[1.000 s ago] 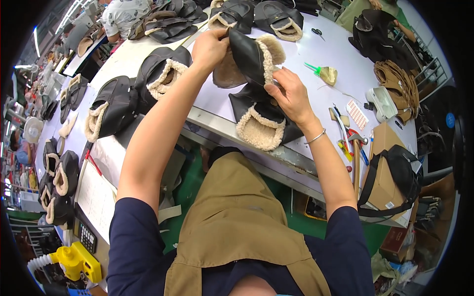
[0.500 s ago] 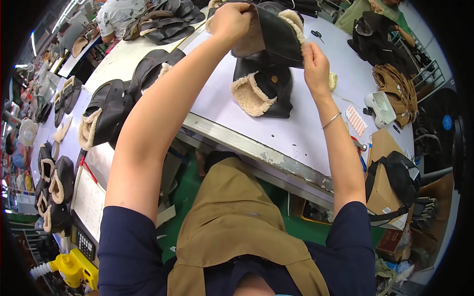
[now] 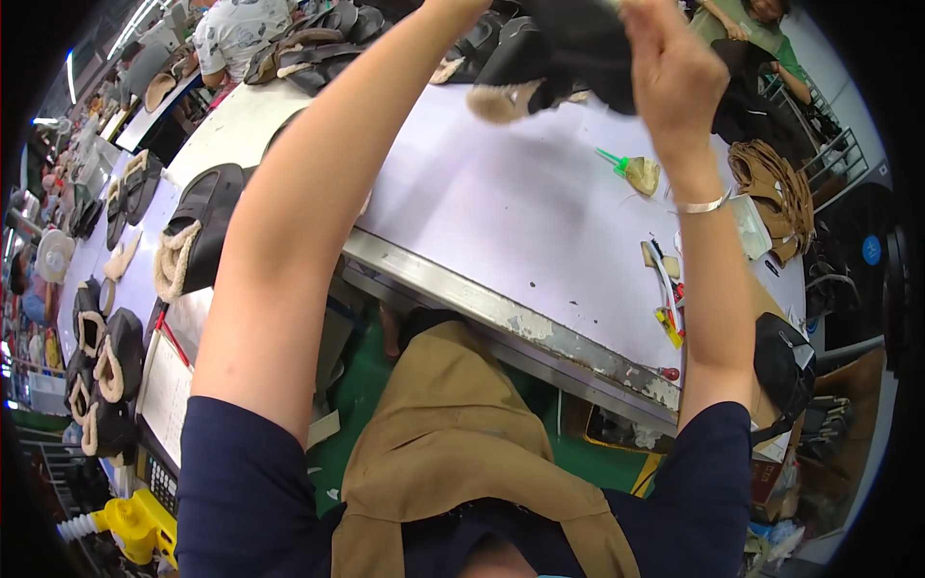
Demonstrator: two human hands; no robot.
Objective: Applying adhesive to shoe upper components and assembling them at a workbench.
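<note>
At the far side of the table, my right hand (image 3: pixel 674 77) is closed on a black leather, fleece-lined shoe upper (image 3: pixel 588 58). The upper is raised and blurred by motion. Its cream fleece edge (image 3: pixel 501 103) hangs toward the left, above the white tabletop (image 3: pixel 491 202). My left hand (image 3: pixel 453 5) is mostly cut off by the top edge of the view, so its fingers and anything in them are hidden. A small bottle with a green nozzle (image 3: pixel 640 175) lies on the tabletop below my right hand.
Black fleece-lined uppers (image 3: pixel 198 222) lie at the left, with more piled at the back. Small tools (image 3: pixel 667 299) rest beside my right forearm. Brown pieces (image 3: pixel 774 193) are stacked at the right. The metal table edge (image 3: pixel 501 299) runs across my front. Other people sit beyond.
Both hands have moved farther up and away, the left nearly out of view. The upper that lay on the table before me is gone from that spot. The green-nozzled bottle now shows fully.
</note>
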